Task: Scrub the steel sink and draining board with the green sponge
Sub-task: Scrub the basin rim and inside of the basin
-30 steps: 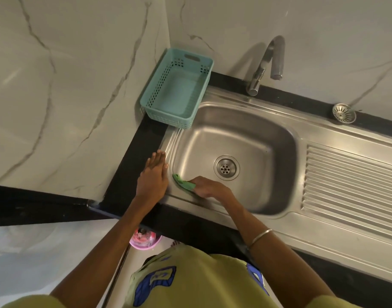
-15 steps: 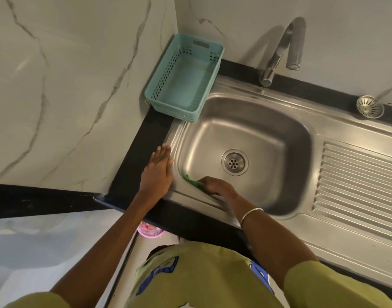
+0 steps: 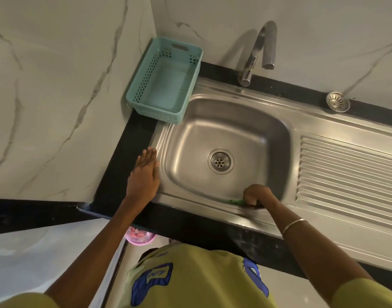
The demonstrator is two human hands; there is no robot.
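The steel sink (image 3: 241, 127) has a round drain (image 3: 220, 161) in the bottom of its bowl. A ribbed draining board (image 3: 350, 172) joins it on the right. My right hand (image 3: 258, 194) grips the green sponge (image 3: 236, 201) against the bowl's near wall, close to the front rim; only a sliver of the sponge shows under the fingers. My left hand (image 3: 145, 172) rests flat with straight fingers on the sink's left rim and the black counter.
A teal plastic basket (image 3: 166, 83) stands on the black counter (image 3: 124, 165) at the sink's back left corner. A steel tap (image 3: 258, 52) rises behind the bowl. A loose strainer (image 3: 337, 102) lies on the back ledge. Marble walls close the left and back.
My right hand has slid the sponge to the right along the bowl's near wall, from the left corner toward the middle. My left hand has stayed on the left rim.
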